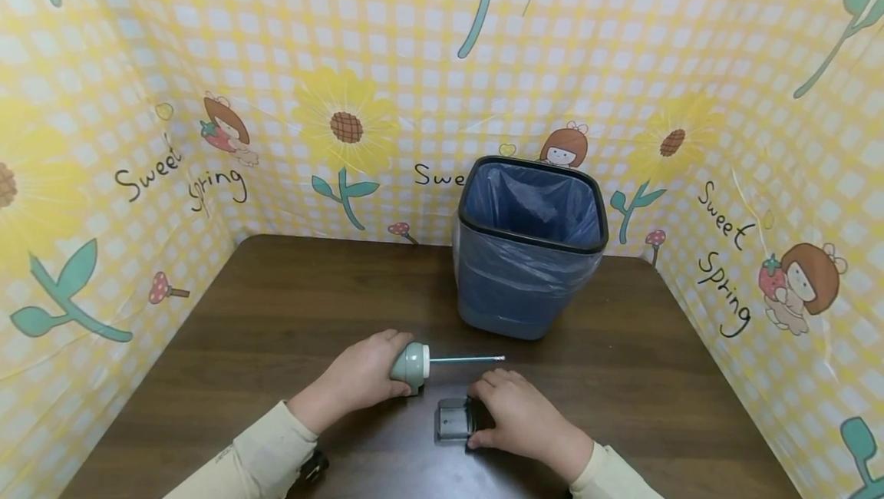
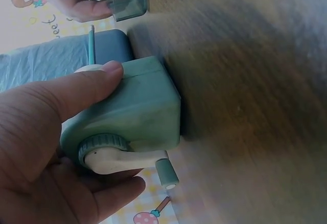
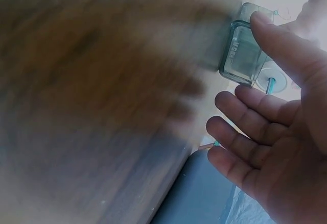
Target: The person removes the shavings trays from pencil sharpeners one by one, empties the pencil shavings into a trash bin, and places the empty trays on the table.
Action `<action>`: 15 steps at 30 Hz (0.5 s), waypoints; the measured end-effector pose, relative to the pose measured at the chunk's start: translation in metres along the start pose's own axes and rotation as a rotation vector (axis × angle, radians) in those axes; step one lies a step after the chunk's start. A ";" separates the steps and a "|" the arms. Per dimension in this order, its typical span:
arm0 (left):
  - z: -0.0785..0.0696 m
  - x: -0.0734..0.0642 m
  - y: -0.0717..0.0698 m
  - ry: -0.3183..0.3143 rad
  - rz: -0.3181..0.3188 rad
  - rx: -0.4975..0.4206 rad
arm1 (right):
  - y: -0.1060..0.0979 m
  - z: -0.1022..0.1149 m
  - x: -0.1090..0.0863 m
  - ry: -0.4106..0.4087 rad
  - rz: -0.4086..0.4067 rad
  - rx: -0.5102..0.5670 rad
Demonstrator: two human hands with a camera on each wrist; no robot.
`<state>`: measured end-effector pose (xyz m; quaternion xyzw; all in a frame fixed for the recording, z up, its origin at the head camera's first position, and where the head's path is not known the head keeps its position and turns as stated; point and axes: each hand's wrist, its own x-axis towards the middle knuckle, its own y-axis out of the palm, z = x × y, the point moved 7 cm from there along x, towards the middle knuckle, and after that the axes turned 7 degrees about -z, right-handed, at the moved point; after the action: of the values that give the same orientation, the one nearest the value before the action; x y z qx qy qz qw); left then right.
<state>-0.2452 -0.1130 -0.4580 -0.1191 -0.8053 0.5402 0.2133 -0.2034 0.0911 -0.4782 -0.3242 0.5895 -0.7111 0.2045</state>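
Observation:
My left hand (image 1: 369,376) grips a green pencil sharpener (image 2: 138,101) with a white crank (image 2: 122,161) on its back end. A teal pencil (image 1: 466,359) sticks out of the sharpener's white front, pointing right. To its right, my right hand (image 1: 521,416) pinches the end of a small see-through grey drawer (image 1: 453,420) between thumb and fingertips. In the right wrist view the thumb (image 3: 281,43) lies on one side of the drawer, and the other fingers are loosely bent. How full the drawer is cannot be made out.
A blue bin (image 1: 511,315) lined with a clear bag stands at the back of the brown table (image 1: 324,276), right of centre. Patterned yellow checked cloth (image 1: 414,100) walls the table's back and sides. A small black object (image 1: 315,467) shows beside the left sleeve.

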 end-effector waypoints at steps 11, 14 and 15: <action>0.000 -0.003 0.001 0.012 -0.018 0.012 | -0.004 0.002 -0.002 -0.021 -0.042 0.016; -0.001 -0.004 -0.001 0.020 -0.031 0.016 | -0.006 0.003 -0.003 -0.029 -0.057 0.024; -0.001 -0.004 -0.002 0.024 -0.036 0.017 | -0.006 0.003 -0.003 -0.033 -0.060 0.029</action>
<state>-0.2405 -0.1146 -0.4565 -0.1092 -0.8000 0.5417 0.2338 -0.1987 0.0923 -0.4724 -0.3504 0.5656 -0.7200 0.1974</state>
